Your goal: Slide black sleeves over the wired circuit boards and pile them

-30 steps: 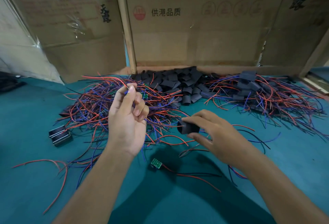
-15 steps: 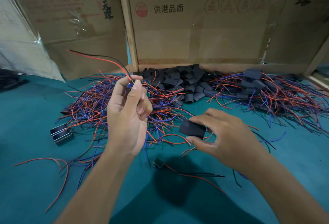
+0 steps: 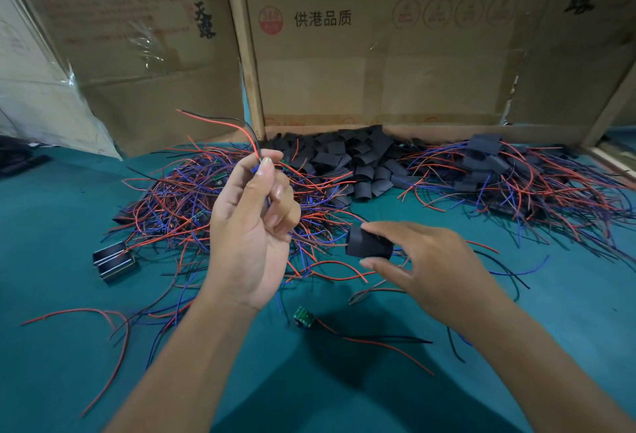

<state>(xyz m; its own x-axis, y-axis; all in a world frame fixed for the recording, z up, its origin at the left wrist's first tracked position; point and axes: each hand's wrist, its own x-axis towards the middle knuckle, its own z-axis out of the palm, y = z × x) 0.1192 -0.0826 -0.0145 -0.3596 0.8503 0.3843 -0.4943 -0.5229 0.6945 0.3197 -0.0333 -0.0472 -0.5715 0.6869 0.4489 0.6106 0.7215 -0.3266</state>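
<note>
Right hand (image 3: 426, 260) pinches black sleeve (image 3: 368, 243) thumb-to-forefinger, bore axis running left toward the left hand (image 3: 254, 226). That hand pinches wired board (image 3: 266, 161) by its leads, raised up-left of sleeve; board itself probably hidden behind fingers. Sleeved pile (image 3: 499, 171) far right.

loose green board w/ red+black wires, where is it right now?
In the head view, the green board lies flat on the teal mat, low and centre, apart from the piles, below and between the left hand and right hand.

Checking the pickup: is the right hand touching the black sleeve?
Touching. The head view shows the right hand pinching the black sleeve between thumb and fingers, above the table.
</note>
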